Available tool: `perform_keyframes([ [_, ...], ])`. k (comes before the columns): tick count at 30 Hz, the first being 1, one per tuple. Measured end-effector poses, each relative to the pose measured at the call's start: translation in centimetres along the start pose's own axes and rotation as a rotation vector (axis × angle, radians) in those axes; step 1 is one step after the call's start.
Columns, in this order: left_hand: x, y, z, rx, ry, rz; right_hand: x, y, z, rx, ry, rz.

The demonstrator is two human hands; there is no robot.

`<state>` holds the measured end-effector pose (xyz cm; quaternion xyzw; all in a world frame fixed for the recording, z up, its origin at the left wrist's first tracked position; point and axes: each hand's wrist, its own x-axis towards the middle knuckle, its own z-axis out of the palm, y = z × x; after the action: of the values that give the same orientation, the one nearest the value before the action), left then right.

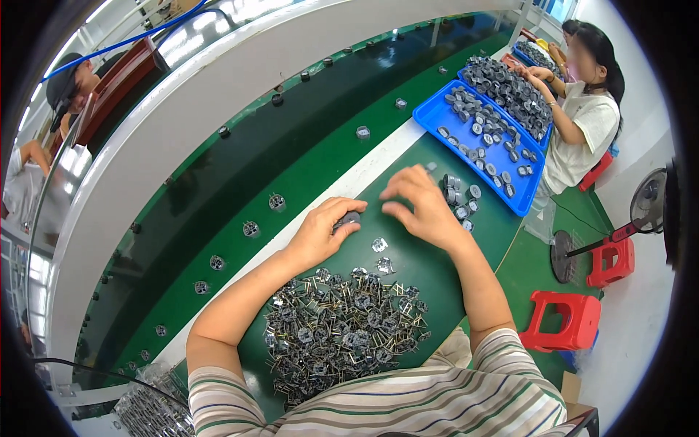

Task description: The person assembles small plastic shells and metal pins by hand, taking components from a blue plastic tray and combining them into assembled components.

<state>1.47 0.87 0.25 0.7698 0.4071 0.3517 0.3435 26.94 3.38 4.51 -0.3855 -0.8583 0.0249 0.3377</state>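
Observation:
My left hand [325, 230] is closed around a small dark grey round plastic piece [351, 218], held just above the green tabletop. To the right, my right hand [420, 206] hovers with its fingers apart and slightly blurred; nothing shows between them. Just beyond its wrist stands a group of grey round caps [453, 191]. Two small clear-and-metal pieces, a loose insert [379, 245] and another insert [385, 265], lie between my forearms. Closer to my body is a large heap of metal-pronged inserts [342, 328].
A blue tray [429, 113] of grey caps sits at the right. Along the left runs a green conveyor belt [182, 291] carrying scattered parts. A co-worker [586, 109] handles caps at the far right. Red stools [561, 320] and a fan [648, 200] stand on the floor.

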Motion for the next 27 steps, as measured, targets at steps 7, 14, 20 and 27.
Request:
perform_keyframes([
  [7,-0.1,0.3,-0.1,0.228,0.046,0.1,-0.9,-0.4,1.1,0.655,-0.68,0.153],
  [14,-0.3,1.2,-0.3,0.301,0.006,-0.102,-1.2,0.6,2.7,0.406,-0.23,0.189],
  [20,0.4,2.6,-2.2,0.012,-0.155,-0.294,-0.7,1.0,1.5,0.515,-0.209,0.383],
  [27,0.4,1.0,-4.6,0.164,-0.492,0.069,-1.0,0.3,2.7,0.388,-0.258,0.251],
])
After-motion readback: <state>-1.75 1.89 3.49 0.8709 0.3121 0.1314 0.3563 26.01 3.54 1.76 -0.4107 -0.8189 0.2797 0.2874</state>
